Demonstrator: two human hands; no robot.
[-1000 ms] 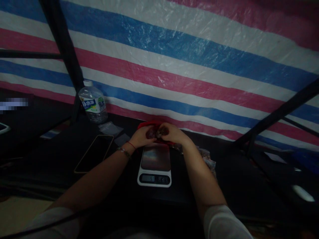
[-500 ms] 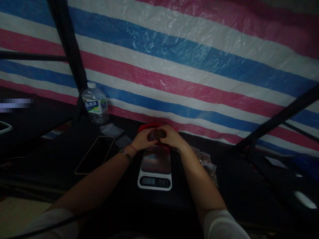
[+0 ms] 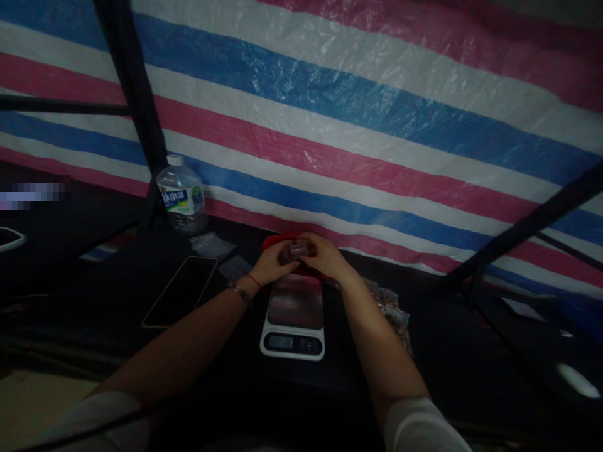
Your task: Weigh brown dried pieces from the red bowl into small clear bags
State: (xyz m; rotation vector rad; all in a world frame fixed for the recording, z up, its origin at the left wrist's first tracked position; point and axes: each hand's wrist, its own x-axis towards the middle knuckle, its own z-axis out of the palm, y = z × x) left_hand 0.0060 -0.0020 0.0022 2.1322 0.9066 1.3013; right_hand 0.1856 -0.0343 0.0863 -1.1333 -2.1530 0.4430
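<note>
Both of my hands meet above the far end of a kitchen scale (image 3: 295,307) that has a white frame and a lit display. Between them is a small clear plastic container (image 3: 298,251), tinted reddish; its contents are too dark to make out. My left hand (image 3: 272,261) grips its left side, fingers curled round it. On the opposite side, my right hand (image 3: 325,256) holds it with bent fingers. Something red (image 3: 277,238), perhaps a bag or tray, lies just behind and beneath the hands, mostly hidden by them.
Left of the scale are small clear bags (image 3: 211,245) and a dark phone (image 3: 181,292). A large labelled bottle (image 3: 183,198) stands by the frame post. Several filled bags (image 3: 393,307) lie beyond my right forearm. Striped sheeting (image 3: 330,144) hangs behind the black table.
The clear container has turned or tilted between my hands, showing a paler, shinier face. The digits on the scale's display look different. The view has shifted slightly.
</note>
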